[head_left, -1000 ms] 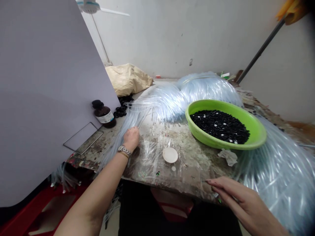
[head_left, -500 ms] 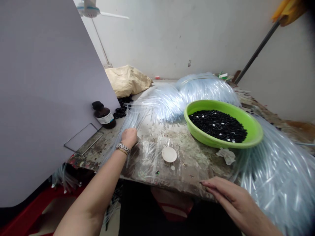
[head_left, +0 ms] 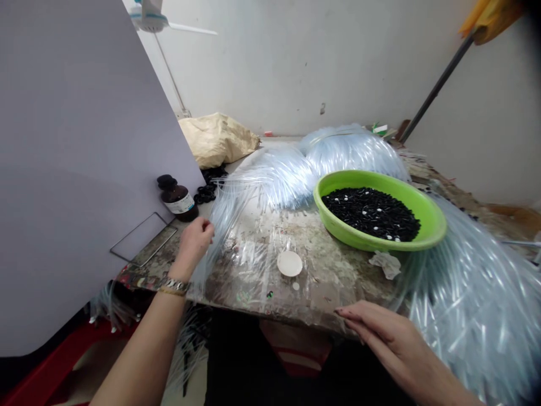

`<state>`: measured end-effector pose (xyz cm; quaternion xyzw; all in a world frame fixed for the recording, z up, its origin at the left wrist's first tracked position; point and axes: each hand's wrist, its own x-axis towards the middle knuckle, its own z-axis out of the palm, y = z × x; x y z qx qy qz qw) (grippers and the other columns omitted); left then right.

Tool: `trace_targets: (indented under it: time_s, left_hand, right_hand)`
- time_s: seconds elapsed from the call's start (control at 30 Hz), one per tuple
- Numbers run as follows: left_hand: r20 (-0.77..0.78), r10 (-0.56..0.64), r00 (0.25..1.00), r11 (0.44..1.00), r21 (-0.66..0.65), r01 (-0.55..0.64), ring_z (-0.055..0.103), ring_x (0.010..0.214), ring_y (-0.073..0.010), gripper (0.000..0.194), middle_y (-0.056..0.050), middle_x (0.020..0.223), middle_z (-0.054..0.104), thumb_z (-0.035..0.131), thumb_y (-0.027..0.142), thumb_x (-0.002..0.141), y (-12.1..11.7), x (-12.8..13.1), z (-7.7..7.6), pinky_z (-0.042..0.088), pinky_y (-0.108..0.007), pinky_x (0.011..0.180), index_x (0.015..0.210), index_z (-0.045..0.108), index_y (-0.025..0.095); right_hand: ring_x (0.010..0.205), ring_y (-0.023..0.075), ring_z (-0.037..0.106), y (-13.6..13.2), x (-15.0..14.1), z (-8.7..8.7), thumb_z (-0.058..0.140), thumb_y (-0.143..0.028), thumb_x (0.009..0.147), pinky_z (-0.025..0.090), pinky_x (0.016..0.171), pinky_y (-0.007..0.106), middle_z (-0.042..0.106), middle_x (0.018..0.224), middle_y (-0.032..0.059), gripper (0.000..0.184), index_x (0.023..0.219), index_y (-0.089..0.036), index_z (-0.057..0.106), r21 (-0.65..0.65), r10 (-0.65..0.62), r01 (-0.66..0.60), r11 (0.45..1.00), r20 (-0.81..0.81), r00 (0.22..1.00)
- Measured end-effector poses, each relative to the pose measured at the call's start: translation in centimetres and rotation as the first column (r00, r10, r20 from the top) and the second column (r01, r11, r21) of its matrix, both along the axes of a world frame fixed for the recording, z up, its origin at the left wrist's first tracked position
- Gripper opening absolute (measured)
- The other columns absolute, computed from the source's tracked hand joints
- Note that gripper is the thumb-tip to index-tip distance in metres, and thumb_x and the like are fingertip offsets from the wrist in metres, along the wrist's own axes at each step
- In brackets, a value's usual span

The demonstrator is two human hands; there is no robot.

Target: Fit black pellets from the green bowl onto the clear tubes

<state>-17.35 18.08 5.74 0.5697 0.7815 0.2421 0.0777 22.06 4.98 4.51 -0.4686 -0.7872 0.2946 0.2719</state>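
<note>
My left hand (head_left: 195,242), wearing a metal watch and a bracelet, is at the left side of the table. Its fingers are curled, beside a loose strip of thin clear plastic tubes (head_left: 224,217); whether any tube is inside them is hidden. At the front edge of the table my right hand (head_left: 382,332) has thumb and fingers pressed together, and I cannot make out anything between them. Between the hands lies a small white round dish (head_left: 289,263). A green basin (head_left: 435,231) full of small black pieces (head_left: 372,214) with a few white bits stands beyond my right hand.
Heaps of clear tubes (head_left: 477,304) spread at the right, with more bundles (head_left: 350,149) at the back. A brown bottle (head_left: 180,202) and a wire frame (head_left: 143,239) are at the left, near a large grey panel (head_left: 84,141). A cream sack (head_left: 220,138) lies behind.
My left hand has moved left, from over the tube strip to its left side. My right hand has shifted slightly left along the table edge. The view has turned slightly.
</note>
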Motion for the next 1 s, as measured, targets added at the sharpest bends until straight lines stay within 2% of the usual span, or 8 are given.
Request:
trace_targets:
  time_s: [0.13,0.23,0.33,0.53,0.67,0.73,0.87,1.0]
  left_hand:
    - [0.222,-0.036,0.974,0.988,0.155,0.002,0.061,0.057,-0.0135,0.017,-0.001,0.069,0.064,0.042,0.029,0.087,-4.5,0.2,1.0,0.045,-0.022,0.052,0.082,0.055,0.018]
    - [0.583,-0.162,0.796,0.921,0.379,-0.089,0.055,0.053,-0.0110,0.011,0.001,0.067,0.063,0.059,0.029,0.083,-8.4,1.4,0.9,0.042,-0.020,0.048,0.080,0.058,0.018]
    - [0.700,-0.200,0.686,0.895,0.416,-0.163,0.057,0.055,-0.0102,0.011,0.002,0.070,0.066,0.066,0.028,0.083,-11.8,3.0,-0.2,0.044,-0.019,0.050,0.086,0.060,0.020]
    - [0.705,-0.279,0.652,0.881,0.458,-0.119,0.061,0.056,-0.0116,0.003,0.003,0.072,0.067,0.064,0.022,0.086,-16.1,6.3,-3.7,0.051,-0.022,0.056,0.088,0.063,0.024]
    - [0.541,-0.373,0.753,0.861,0.504,0.064,0.063,0.061,-0.0142,0.013,0.001,0.076,0.067,0.063,0.016,0.084,-17.5,7.6,-5.1,0.053,-0.025,0.061,0.091,0.065,0.027]
    - [0.466,-0.433,0.772,0.853,0.488,0.183,0.063,0.064,-0.0159,0.013,0.000,0.075,0.067,0.062,0.015,0.084,-17.9,7.8,-5.5,0.053,-0.026,0.063,0.089,0.066,0.027]
    - [0.573,-0.454,0.683,0.885,0.377,0.273,0.066,0.074,-0.0194,0.007,-0.004,0.081,0.070,0.062,0.025,0.086,-17.9,6.9,-6.1,0.054,-0.028,0.069,0.090,0.068,0.025]
    - [0.818,-0.270,0.507,0.957,0.286,0.050,0.068,0.083,-0.0257,0.042,-0.010,0.093,0.073,0.065,0.051,0.082,-16.6,5.0,-5.4,0.056,-0.035,0.074,0.109,0.068,0.020]
  right_hand:
    - [0.092,0.0176,0.072,0.4,-1.6,-0.1,0.051,-0.026,0.093,0.058,0.082,0.026,0.076,0.100,0.0055,0.024,0.102,-0.024,0.072,-0.015,-0.006,0.006,1.000,-0.051,0.999]
    - [0.098,0.0195,0.070,1.1,-3.5,0.2,0.051,-0.028,0.093,0.056,0.087,0.031,0.075,0.105,0.0072,0.025,0.106,-0.021,0.072,-0.093,-0.020,0.009,0.996,-0.119,0.993]
    - [0.085,0.0177,0.069,2.1,-6.3,0.8,0.052,-0.031,0.092,0.056,0.079,0.031,0.073,0.109,0.0088,0.030,0.114,-0.018,0.069,-0.242,-0.015,-0.039,0.970,-0.220,0.975]
    - [0.062,0.0077,0.058,4.5,-13.0,1.8,0.060,-0.034,0.087,0.050,0.067,0.025,0.071,0.108,0.0080,0.043,0.126,-0.016,0.059,-0.531,-0.101,-0.292,0.796,-0.592,0.800]
    - [0.055,0.0055,0.053,6.0,-16.5,1.7,0.071,-0.045,0.078,0.044,0.058,0.022,0.073,0.094,0.0064,0.050,0.116,-0.015,0.060,-0.617,-0.250,-0.468,0.632,-0.735,0.631]
    - [0.051,0.0049,0.050,6.3,-17.4,1.6,0.075,-0.046,0.074,0.040,0.052,0.020,0.072,0.085,0.0038,0.048,0.108,-0.016,0.061,-0.621,-0.273,-0.518,0.588,-0.756,0.595]
    - [0.048,0.0048,0.047,5.8,-17.9,2.1,0.067,-0.037,0.081,0.037,0.050,0.018,0.064,0.066,-0.0034,0.028,0.099,-0.016,0.062,-0.587,-0.154,-0.498,0.639,-0.732,0.664]
    - [0.052,0.0059,0.049,4.0,-18.1,2.2,0.056,-0.022,0.087,0.040,0.053,0.019,0.061,0.066,-0.0035,0.012,0.092,-0.015,0.064,-0.525,0.072,-0.510,0.681,-0.645,0.761]
